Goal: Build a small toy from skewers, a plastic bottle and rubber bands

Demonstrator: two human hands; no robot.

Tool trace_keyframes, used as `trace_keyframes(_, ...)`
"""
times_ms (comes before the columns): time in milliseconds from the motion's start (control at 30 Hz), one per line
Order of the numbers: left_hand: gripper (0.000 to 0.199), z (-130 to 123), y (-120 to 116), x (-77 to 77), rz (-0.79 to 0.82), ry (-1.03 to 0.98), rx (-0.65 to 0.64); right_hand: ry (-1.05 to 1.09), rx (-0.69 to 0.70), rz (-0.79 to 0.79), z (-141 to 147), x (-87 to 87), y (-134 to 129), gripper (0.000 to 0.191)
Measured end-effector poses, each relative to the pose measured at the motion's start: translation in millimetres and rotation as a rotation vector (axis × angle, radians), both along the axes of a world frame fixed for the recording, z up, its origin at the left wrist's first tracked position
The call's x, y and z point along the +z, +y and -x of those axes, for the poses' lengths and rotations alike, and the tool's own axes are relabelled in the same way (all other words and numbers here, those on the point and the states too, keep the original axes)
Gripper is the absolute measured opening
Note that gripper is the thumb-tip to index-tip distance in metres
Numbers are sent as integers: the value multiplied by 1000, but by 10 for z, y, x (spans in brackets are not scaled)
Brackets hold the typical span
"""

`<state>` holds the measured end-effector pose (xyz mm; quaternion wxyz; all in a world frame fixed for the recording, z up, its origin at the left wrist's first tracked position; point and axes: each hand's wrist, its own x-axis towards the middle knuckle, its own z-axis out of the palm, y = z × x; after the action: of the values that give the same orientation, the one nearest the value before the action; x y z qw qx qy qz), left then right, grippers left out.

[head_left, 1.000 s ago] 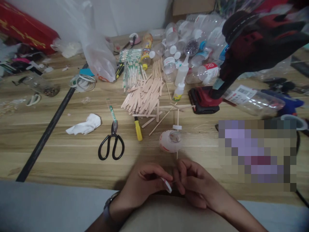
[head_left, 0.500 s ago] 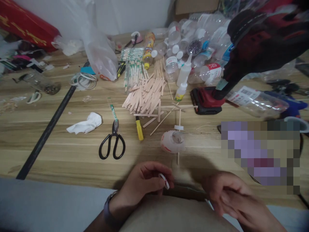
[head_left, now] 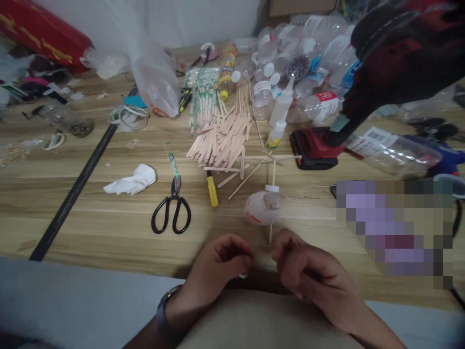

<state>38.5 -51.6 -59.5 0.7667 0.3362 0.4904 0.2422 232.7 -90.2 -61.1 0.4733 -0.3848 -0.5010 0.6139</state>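
My left hand (head_left: 221,266), with a watch on its wrist, is curled at the table's front edge, pinching a small white ring-like piece (head_left: 242,276) that barely shows below its fingertips. Just to its right, my right hand (head_left: 308,271) has bent fingers and is blurred; whatever it may hold is hidden. Behind the hands lies a small translucent bottle (head_left: 258,208) with red print, its open end facing up and right. A thin wooden stick (head_left: 270,233) sticks out in front of it, and another stick (head_left: 274,172) behind it passes through a white cap (head_left: 272,188).
Black-handled scissors (head_left: 171,213), a yellow screwdriver (head_left: 212,190) and a tissue (head_left: 132,180) lie left. Wooden sticks (head_left: 221,140) are heaped behind. Glue bottles (head_left: 282,106), plastic bottles and a red-black power drill (head_left: 316,148) stand at the back and right.
My right hand has moved left, close to my left hand. The white piece in my left hand now shows less. The whole view has shifted slightly.
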Motion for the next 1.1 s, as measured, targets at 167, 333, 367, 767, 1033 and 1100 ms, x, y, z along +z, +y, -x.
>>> trace_keyframes(167,22,10,-32,18,-125,77,-20,-36,-88,294,116,59,61,22)
trace_keyframes(333,25,12,-55,40,-303,241,-101,-371,-253,171,213,64,91,16)
trace_keyframes(367,23,14,-55,49,-333,265,-123,-449,-291,127,225,63,97,16)
trace_keyframes(767,9,57,-67,71,-548,408,-120,-585,-33,-20,303,65,217,24)
trace_keyframes(1033,1,77,-70,31,-653,504,-62,-589,81,-22,205,69,166,23)
trace_keyframes(1100,0,88,-78,13,-654,504,-60,-543,131,1,203,90,168,27)
